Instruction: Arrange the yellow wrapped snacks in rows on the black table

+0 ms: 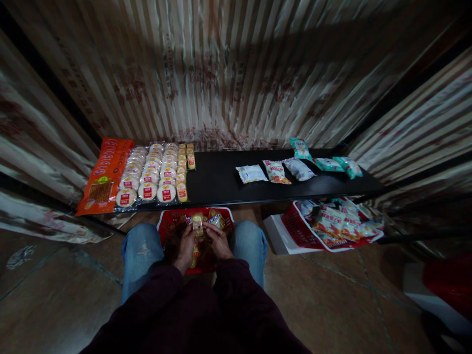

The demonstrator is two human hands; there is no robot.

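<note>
Passage opens over the black shelf (216, 178), hemmed by wrapped cakes (150, 177) and packets (277, 172).

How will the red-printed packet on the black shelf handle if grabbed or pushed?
Red-printed packet: probably light for its size, since it looks puffed. Likely to give under a grip, as its wrapper looks like thin film. Should slide rather than roll: it lies on a broad face on the smooth-looking black shelf.

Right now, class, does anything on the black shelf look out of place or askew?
Yes, mildly: on the right of the black shelf, teal packets and pale packets lie at differing angles, unlike the neat rows of round packages on the left. No spill shows.
</note>
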